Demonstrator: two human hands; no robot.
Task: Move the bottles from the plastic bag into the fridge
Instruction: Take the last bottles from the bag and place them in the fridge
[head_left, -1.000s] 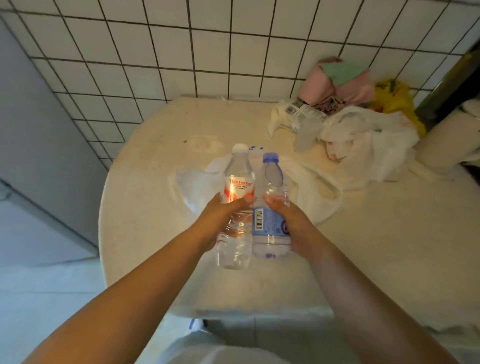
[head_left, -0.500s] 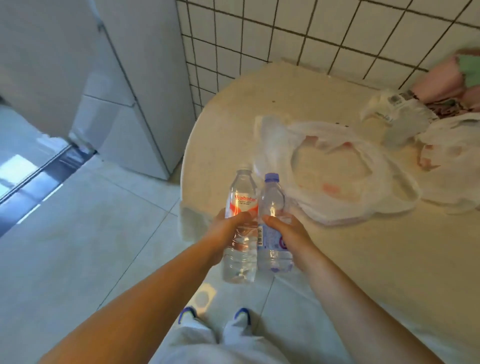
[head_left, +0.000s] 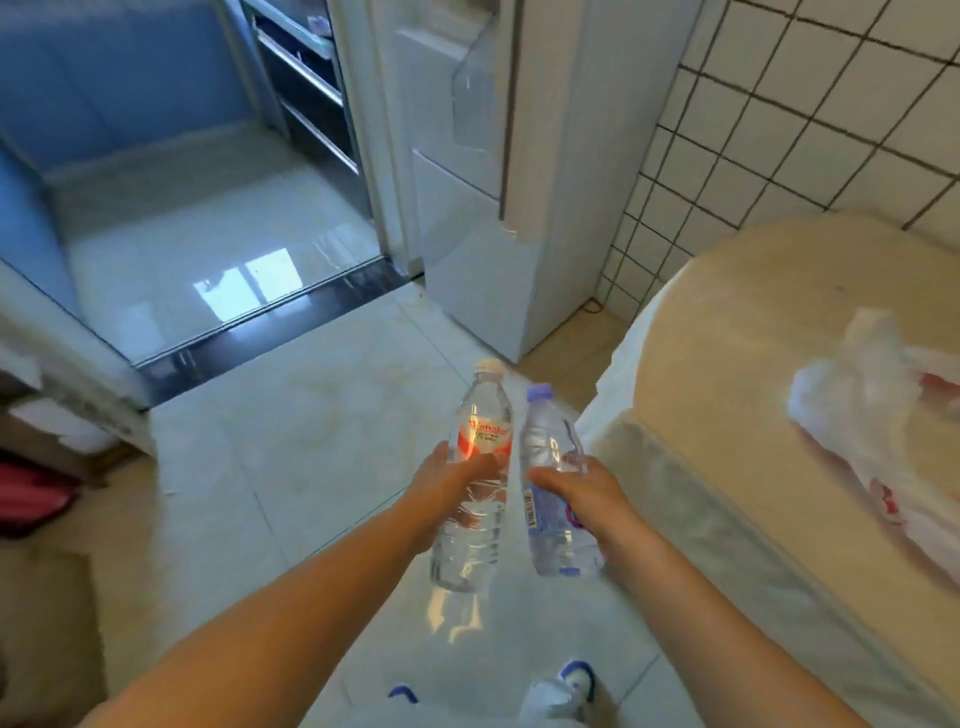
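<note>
Two bottles are up: our left hand grips the red-labelled bottle, our right hand the purple-capped bottle. With the fridge at twelve o'clock closed, freeing a hand risks a drop.

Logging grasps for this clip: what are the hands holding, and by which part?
Left hand grips the clear red-labelled plastic bottle around its middle; right hand grips the clear blue-labelled plastic bottle around its middle.
</note>
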